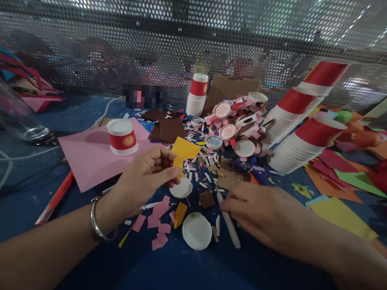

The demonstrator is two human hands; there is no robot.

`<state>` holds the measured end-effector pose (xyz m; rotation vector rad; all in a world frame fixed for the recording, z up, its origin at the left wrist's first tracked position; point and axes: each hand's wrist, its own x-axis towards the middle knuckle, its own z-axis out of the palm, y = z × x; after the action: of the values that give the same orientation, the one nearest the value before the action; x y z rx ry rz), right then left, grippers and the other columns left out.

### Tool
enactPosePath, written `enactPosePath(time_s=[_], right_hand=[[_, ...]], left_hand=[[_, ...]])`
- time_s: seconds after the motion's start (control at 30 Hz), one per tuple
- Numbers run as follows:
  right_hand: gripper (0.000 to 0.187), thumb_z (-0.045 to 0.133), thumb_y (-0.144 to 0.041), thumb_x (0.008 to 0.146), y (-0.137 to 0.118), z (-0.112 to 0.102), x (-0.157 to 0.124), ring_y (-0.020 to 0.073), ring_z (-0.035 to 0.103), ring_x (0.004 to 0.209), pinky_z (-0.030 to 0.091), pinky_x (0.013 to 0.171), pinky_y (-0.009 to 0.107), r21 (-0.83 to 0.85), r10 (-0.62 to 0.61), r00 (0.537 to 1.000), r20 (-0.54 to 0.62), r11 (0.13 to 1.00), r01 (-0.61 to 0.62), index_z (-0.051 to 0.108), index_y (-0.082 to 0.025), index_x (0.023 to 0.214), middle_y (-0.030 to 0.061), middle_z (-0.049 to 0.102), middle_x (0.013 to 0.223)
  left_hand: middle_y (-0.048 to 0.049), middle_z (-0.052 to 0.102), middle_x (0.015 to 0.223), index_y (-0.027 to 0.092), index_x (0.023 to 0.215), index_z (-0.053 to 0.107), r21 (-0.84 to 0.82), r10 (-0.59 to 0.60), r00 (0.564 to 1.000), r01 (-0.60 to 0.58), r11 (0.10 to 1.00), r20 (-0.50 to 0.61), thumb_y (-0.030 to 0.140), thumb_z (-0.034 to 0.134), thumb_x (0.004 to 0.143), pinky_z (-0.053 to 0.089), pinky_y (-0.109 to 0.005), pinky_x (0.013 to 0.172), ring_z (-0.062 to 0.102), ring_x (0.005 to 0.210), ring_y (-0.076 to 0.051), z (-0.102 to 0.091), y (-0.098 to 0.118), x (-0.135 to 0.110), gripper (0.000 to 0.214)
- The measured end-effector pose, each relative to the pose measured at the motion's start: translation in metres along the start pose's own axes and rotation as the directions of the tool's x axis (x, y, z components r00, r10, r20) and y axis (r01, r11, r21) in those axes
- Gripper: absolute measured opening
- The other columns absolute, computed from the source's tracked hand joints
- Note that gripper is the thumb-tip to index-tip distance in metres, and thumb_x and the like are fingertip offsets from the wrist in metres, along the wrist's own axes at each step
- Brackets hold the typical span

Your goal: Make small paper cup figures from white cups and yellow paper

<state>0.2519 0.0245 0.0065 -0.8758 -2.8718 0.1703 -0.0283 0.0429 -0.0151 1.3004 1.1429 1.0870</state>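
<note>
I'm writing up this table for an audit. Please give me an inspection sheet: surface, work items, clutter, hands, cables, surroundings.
Surface: blue tabletop, littered in the middle.
Work items: yellow strip, held up; pale stick, lying flat.
Clutter: pink scraps near the front; leaning cup stack at the right.
Hands: left hand pinches the strip; right hand is by the stick, contact unclear.
Cables: white cable at the left.
Surroundings: perforated panel behind the table.

The light is dim, edges stretched and soft.
</note>
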Motion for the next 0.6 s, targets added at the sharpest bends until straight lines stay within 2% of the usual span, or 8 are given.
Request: enactPosePath(time_s=[0.1, 0.3, 0.47, 0.53, 0.6], right_hand=[[0.021, 0.056, -0.004, 0.09, -0.008, 0.004, 0.004, 0.0207, 0.062, 0.081, 0.042, 0.067, 0.033, 0.02, -0.029, 0.993, 0.113, 0.999, 0.027, 0.066, -0.021, 0.093, 0.0034, 0.067, 0.092], [0.015, 0.063, -0.008, 0.089, -0.008, 0.013, 0.01, 0.0222, 0.056, 0.077, 0.036, 0.064, 0.035, -0.13, -0.148, 0.988, 0.04, 0.98, 0.152, 0.063, -0.022, 0.094, 0.0026, 0.064, 0.085], [0.013, 0.054, -0.008, 0.09, -0.008, 0.003, 0.011, 0.0197, 0.051, 0.068, 0.035, 0.059, 0.034, -0.2, -0.207, 0.966, -0.156, 0.964, 0.174, 0.061, -0.019, 0.089, 0.0032, 0.061, 0.076], [0.014, 0.053, -0.008, 0.09, -0.01, -0.001, 0.009, 0.018, 0.05, 0.064, 0.037, 0.057, 0.032, -0.155, -0.213, 0.933, -0.289, 0.972, 0.174, 0.06, -0.019, 0.085, 0.0028, 0.06, 0.072], [0.012, 0.058, -0.007, 0.09, -0.014, -0.003, 0.008, 0.017, 0.055, 0.065, 0.044, 0.059, 0.031, -0.143, -0.203, 0.868, -0.453, 0.978, 0.154, 0.06, -0.019, 0.088, 0.003, 0.064, 0.072]], left_hand=[[0.0039, 0.069, 0.08, 0.019, 0.1, 0.061, -0.017, -0.026, 0.999, 0.026, 1.0, 0.021, 0.023, 0.077, 0.086, 0.057, -0.019, 0.06, 0.07, 0.068, -0.009, 0.002, 0.002, -0.003, 0.021], [0.004, 0.069, 0.08, 0.018, 0.096, 0.065, -0.04, -0.07, 0.995, 0.073, 0.996, 0.069, 0.024, 0.077, 0.086, 0.058, -0.017, 0.063, 0.072, 0.068, -0.008, 0.003, 0.001, -0.007, 0.017], [0.0024, 0.072, 0.079, 0.018, 0.092, 0.068, -0.003, -0.089, 0.992, 0.09, 0.996, 0.084, 0.027, 0.076, 0.087, 0.059, -0.017, 0.066, 0.072, 0.07, -0.009, 0.002, 0.002, -0.007, 0.013], [0.0009, 0.073, 0.08, 0.017, 0.089, 0.069, 0.024, -0.11, 0.989, 0.108, 0.994, 0.096, 0.027, 0.076, 0.087, 0.059, -0.018, 0.067, 0.073, 0.071, -0.01, 0.003, 0.003, -0.007, 0.012], [-0.0006, 0.074, 0.079, 0.016, 0.085, 0.071, 0.051, -0.138, 0.984, 0.133, 0.99, 0.116, 0.027, 0.075, 0.087, 0.059, -0.018, 0.068, 0.073, 0.072, -0.011, 0.006, 0.005, -0.009, 0.012]])
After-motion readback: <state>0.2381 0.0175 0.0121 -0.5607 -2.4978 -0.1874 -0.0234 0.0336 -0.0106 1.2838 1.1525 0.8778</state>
